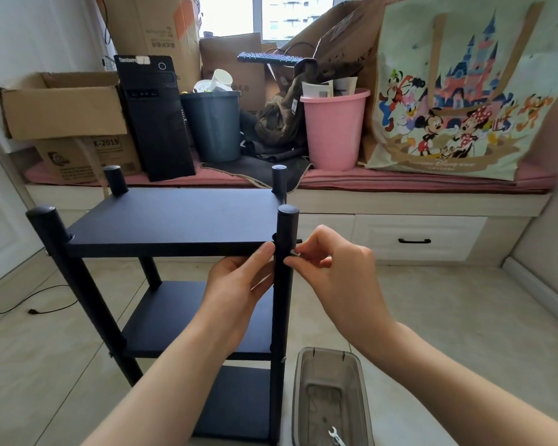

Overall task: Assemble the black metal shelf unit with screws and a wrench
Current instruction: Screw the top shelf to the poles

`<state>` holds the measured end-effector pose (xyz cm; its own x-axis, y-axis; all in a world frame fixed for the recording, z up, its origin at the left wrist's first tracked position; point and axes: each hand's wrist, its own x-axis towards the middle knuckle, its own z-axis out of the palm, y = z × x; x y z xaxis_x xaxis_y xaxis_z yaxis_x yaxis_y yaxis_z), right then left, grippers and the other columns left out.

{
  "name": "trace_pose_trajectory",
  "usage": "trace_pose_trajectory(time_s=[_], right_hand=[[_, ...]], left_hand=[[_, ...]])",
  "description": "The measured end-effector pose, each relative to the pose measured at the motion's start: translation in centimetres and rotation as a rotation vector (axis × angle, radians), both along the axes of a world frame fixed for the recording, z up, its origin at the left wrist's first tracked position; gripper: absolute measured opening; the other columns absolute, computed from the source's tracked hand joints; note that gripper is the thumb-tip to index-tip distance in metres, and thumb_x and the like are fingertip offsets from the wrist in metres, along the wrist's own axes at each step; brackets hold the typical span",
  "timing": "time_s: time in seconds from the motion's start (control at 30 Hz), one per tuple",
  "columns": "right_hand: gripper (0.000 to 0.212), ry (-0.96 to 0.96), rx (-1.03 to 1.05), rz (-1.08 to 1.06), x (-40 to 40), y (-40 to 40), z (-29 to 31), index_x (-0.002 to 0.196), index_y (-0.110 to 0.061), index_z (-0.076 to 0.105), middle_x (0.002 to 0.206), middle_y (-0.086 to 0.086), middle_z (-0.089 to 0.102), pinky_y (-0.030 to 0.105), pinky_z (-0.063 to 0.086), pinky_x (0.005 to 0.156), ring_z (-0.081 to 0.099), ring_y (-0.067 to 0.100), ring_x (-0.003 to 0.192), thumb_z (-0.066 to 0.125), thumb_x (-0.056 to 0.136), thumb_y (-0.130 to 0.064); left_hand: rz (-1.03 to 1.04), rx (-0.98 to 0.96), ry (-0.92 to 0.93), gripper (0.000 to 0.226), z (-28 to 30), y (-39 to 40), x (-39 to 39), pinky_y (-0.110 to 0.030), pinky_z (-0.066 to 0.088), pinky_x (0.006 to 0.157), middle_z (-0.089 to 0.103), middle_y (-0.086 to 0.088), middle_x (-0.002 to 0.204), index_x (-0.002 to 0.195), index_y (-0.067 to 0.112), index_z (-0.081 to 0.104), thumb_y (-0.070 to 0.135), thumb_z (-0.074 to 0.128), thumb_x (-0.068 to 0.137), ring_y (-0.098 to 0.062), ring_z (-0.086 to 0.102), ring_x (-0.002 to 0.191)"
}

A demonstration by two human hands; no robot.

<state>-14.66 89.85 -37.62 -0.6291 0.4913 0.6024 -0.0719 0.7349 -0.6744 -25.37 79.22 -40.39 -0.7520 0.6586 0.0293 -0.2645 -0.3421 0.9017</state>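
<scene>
The black metal shelf unit (171, 220) stands upright on the tiled floor, with three boards between four round posts. My left hand (239, 284) holds the near right post (282, 284) just under the top board, thumb up against the board's edge. My right hand (332, 268) pinches a small screw (294, 252) against the right side of that post, level with the top board. A small silver wrench (335, 436) lies in a clear plastic box (332, 397) on the floor to the right of the unit.
Behind the unit runs a low window bench with a drawer (414, 241). On it stand cardboard boxes (62, 104), a black computer tower (155, 117), a dark bin (213, 123), a pink bin (335, 130) and a large printed bag (464, 91). A black cable (33, 310) lies at left.
</scene>
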Motion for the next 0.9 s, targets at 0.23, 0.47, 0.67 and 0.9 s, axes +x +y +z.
trace_pose_trajectory(time_s=[0.23,0.47,0.67,0.9], right_hand=[[0.020,-0.008,-0.064,0.049,0.05,0.27,0.39,0.076,-0.020,0.060,0.071,-0.010,0.066,0.016,0.051,0.064,0.064,0.006,0.071,0.079,0.081,-0.016],[0.017,-0.008,-0.005,0.032,0.23,0.18,0.26,0.078,-0.013,0.064,0.072,-0.012,0.068,0.009,0.047,0.067,0.064,0.001,0.074,0.081,0.080,-0.017],[0.025,0.000,-0.063,0.047,0.16,0.29,0.56,0.072,-0.026,0.059,0.070,-0.012,0.068,0.010,0.049,0.066,0.066,0.002,0.072,0.081,0.079,-0.015],[0.024,0.006,-0.069,0.040,0.12,0.28,0.51,0.072,-0.025,0.060,0.071,-0.013,0.069,0.008,0.048,0.066,0.066,0.000,0.072,0.082,0.078,-0.015]], left_hand=[[0.000,0.009,-0.007,0.040,0.15,-0.03,0.07,-0.033,0.054,0.092,0.075,-0.012,0.113,0.109,0.008,0.074,0.032,0.071,0.078,-0.026,0.072,0.107],[0.009,0.003,0.003,0.042,0.28,-0.10,0.11,-0.034,0.054,0.091,0.076,-0.011,0.112,0.110,0.009,0.074,0.035,0.073,0.076,-0.025,0.073,0.106],[0.024,0.007,0.018,0.041,0.36,-0.05,-0.02,-0.028,0.060,0.083,0.076,-0.010,0.110,0.108,0.010,0.074,0.035,0.073,0.075,-0.025,0.074,0.103],[0.021,-0.009,0.037,0.041,0.16,0.02,-0.13,-0.033,0.057,0.089,0.076,-0.010,0.112,0.112,0.010,0.072,0.035,0.071,0.079,-0.025,0.073,0.106]])
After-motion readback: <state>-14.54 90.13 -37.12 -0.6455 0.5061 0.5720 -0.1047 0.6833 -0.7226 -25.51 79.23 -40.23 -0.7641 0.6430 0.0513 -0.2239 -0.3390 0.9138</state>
